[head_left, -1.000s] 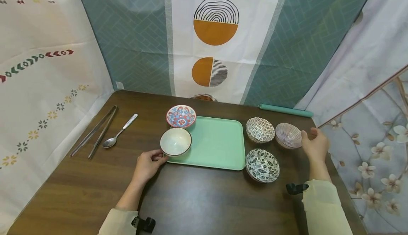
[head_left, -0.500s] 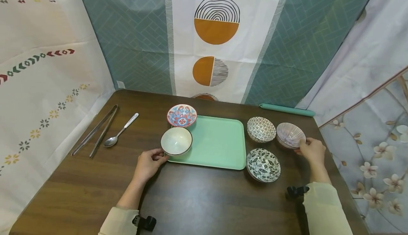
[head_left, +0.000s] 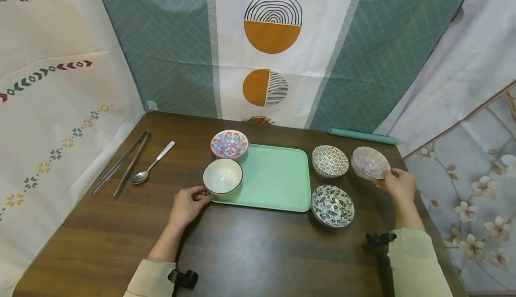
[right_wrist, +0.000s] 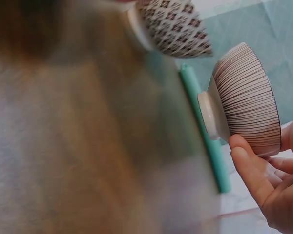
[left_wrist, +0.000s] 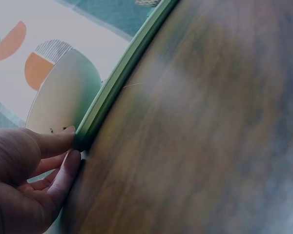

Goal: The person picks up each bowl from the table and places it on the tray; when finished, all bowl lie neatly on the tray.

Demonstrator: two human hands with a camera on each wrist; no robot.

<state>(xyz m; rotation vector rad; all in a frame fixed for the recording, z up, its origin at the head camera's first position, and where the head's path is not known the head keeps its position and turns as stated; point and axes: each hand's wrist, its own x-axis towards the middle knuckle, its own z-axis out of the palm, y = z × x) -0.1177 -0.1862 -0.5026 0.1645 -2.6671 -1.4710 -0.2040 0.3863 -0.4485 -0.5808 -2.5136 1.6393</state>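
My left hand (head_left: 188,207) pinches the near-left corner of the mint green tray (head_left: 278,178), thumb on top and fingers under the rim in the left wrist view. A white bowl with a dark rim (head_left: 222,177) stands on that corner. Behind it, a red and blue patterned bowl (head_left: 229,144) sits at the tray's far-left corner. My right hand (head_left: 399,185) grips a purple-striped bowl (head_left: 370,163) by its right side. In the right wrist view the striped bowl (right_wrist: 249,97) shows its pale foot, with fingers at its wall.
A brown lattice-patterned bowl (head_left: 329,161) and a leaf-patterned bowl (head_left: 332,206) stand right of the tray. A green rod (head_left: 363,136) lies along the back edge. Metal tongs (head_left: 121,165) and a spoon (head_left: 153,162) lie at the left.
My right hand came down to the striped bowl, took hold of its side and shifted it slightly right and back. The left hand stays at the tray corner.
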